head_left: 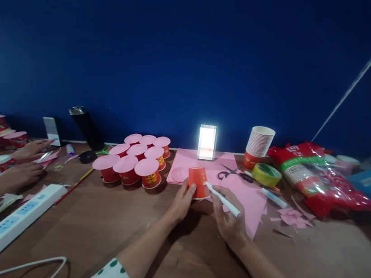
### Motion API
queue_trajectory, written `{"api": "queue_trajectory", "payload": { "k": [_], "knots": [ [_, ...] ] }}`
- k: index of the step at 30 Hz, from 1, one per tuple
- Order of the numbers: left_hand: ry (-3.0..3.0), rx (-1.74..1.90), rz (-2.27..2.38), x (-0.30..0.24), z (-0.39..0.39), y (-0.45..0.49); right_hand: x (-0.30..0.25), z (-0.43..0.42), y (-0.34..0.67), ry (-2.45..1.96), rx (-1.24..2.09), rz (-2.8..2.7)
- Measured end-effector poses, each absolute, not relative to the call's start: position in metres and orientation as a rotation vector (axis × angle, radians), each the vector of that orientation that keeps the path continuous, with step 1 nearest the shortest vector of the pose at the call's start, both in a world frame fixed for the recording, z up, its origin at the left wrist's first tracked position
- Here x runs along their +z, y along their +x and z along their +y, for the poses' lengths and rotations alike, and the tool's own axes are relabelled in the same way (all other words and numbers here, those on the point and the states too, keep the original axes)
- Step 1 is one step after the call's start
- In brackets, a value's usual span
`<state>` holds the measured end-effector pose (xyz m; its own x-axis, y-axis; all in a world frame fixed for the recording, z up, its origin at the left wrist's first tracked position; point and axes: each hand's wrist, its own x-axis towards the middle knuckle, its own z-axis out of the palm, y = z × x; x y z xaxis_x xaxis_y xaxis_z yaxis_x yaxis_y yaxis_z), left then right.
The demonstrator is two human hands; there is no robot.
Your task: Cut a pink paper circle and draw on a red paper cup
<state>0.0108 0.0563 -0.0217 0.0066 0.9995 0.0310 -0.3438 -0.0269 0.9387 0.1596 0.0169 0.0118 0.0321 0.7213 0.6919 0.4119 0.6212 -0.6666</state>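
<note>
An orange-red paper cup is upside down or tilted in my left hand, whose thumb presses its near side. My right hand grips a white marker, with the tip at the cup's right side. Behind the cup lie sheets of pink paper and a pink paper circle. Black-handled scissors rest on the pink paper. To the left stand several red cups, upside down, each topped with a pink paper circle.
At the back right are a cup stack, yellow tape, another marker, paper scraps and a red plastic package. A co-worker's hands, a power strip and a black flask are on the left. A blue partition stands behind.
</note>
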Motion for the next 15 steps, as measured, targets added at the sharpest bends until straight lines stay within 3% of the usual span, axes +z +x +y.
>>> {"api": "queue_trajectory", "payload": {
  "k": [15],
  "knots": [
    [1.285, 1.330, 1.056, -0.004, 0.048, 0.011, 0.012, 0.019, 0.161, -0.996, 0.367, -1.564]
  ]
}}
